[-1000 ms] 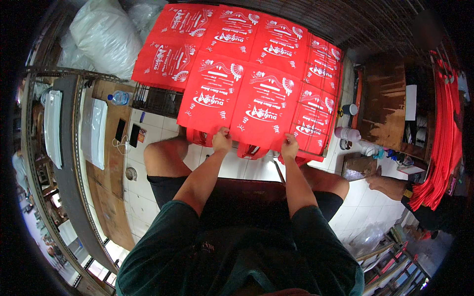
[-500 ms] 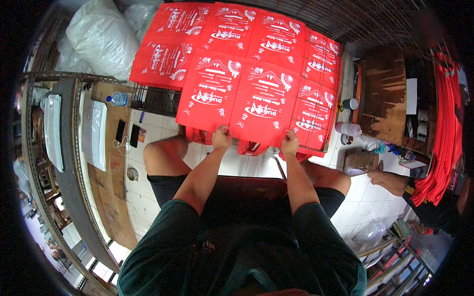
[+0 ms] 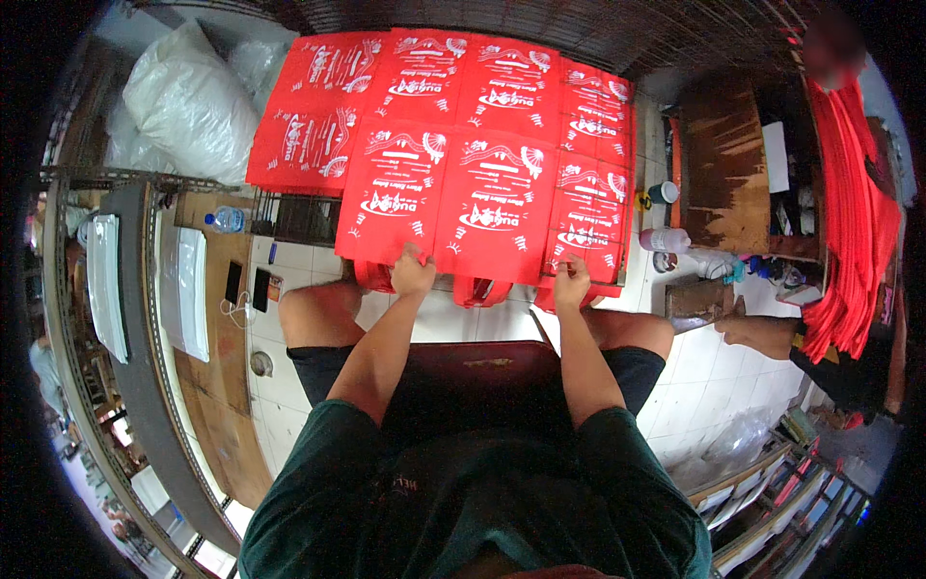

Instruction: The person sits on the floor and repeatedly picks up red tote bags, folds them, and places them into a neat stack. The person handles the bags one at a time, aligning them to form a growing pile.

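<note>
Eight or so red printed sheets (image 3: 494,253) lie in two rows before the person, bearing white lettering, upside down or sideways, and fan-shaped drawings; the finest lines are too small to read. White floor tiles (image 3: 696,365) show right of the knees, more beneath the sheets' near edge. The left hand (image 3: 413,274) has bent fingers drawn together at that edge; the right hand (image 3: 571,283) does likewise farther right. I cannot tell whether either pinches cloth. A blue-labelled bottle (image 3: 228,220) lies left.
</note>
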`<state>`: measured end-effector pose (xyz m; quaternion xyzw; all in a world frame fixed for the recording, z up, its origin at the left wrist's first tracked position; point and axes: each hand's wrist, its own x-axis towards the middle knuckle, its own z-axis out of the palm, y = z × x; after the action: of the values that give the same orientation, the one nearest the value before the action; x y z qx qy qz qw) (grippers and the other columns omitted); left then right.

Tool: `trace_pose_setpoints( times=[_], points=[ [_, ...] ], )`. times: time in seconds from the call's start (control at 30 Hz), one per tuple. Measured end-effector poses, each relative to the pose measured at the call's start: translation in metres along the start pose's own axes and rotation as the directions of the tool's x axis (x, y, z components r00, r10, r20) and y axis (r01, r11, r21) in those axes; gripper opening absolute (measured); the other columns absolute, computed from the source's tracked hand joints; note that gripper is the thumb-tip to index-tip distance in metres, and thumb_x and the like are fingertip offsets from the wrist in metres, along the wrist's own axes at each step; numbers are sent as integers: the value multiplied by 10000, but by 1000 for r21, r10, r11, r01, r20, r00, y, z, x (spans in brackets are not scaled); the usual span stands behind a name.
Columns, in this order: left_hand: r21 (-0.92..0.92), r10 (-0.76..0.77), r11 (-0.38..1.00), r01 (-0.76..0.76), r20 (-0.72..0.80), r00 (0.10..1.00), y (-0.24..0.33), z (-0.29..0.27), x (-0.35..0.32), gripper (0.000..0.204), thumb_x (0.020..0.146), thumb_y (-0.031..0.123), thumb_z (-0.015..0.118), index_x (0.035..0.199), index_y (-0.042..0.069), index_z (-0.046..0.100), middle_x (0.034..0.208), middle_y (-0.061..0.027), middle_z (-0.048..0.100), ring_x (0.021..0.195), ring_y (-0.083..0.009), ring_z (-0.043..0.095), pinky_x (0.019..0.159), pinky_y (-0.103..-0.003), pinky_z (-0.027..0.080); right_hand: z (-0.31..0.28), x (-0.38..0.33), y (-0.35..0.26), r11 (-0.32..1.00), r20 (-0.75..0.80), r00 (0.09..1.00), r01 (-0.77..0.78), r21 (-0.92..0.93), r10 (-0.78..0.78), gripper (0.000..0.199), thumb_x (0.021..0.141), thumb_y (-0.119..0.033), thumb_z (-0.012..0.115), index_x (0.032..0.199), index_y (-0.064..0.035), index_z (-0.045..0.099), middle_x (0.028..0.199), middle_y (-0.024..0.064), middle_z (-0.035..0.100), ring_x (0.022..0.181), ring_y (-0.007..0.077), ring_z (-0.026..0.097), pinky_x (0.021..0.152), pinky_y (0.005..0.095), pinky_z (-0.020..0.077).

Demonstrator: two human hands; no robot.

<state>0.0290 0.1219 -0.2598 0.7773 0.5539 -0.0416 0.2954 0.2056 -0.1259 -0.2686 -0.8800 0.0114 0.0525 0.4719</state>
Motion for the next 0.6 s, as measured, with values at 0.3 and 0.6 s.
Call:
trace_pose_setpoints(
  times=[0.3,0.6],
  points=[
    [-177,221,966,-189,185,957,31,-48,-37,447,707,354,696,1004,92,487,792,-148,633,800,-295,623,710,-404,476,-56,20,-45,848,-13,988,-127,515,156,219,832,-39,561,1050,-22,560,763,29,574,617,89,553,538,211,426],
    [-536,407,844,7,650,642,72,-127,-207,177,824,233,640,783,91,543,685,39,510,640,-73,464,577,-230,369,-273,46,-188,696,-297,904,427,577,-308,228,864,-96,561,1080,-29,532,839,59,589,664,114,580,544,217,443]
  ],
)
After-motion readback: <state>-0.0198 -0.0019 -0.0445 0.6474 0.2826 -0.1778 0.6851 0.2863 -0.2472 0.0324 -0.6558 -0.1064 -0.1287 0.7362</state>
